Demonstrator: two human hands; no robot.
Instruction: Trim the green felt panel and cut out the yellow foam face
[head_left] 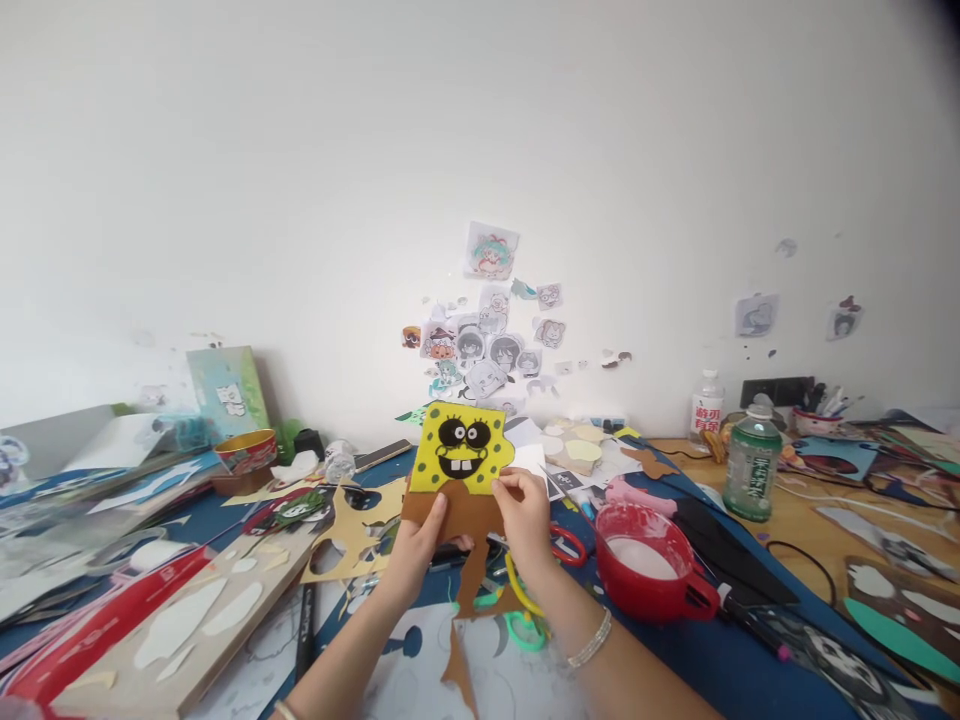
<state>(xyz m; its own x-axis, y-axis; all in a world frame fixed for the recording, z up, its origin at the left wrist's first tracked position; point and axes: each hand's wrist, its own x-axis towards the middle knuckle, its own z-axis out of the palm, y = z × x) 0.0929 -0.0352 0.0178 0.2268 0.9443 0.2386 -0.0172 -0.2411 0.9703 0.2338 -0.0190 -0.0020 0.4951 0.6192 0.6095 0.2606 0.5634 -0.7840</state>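
Observation:
Both hands hold up a yellow cartoon sponge cutout (431, 455) with big black eyes, a grinning mouth and dark green spots. A brown sheet (459, 512) forms its lower part or lies against it; which of these I cannot tell. My left hand (418, 545) grips the brown sheet at the lower left, thumb in front, fingers hidden behind. At the lower right edge of the yellow part, my right hand (525, 512) pinches with thumb and forefinger. Below hang or lie brown offcuts (472, 580), near green-handled scissors (526, 632) and red-handled scissors (568, 546).
To the right stand a red cup (634, 570) with white contents, a green bottle (751, 465) and a clear bottle (707, 410). On the left lie a board (217, 650) with white cut pieces and a cut beige sheet (349, 535). Drawings (491, 250) are stuck on the wall.

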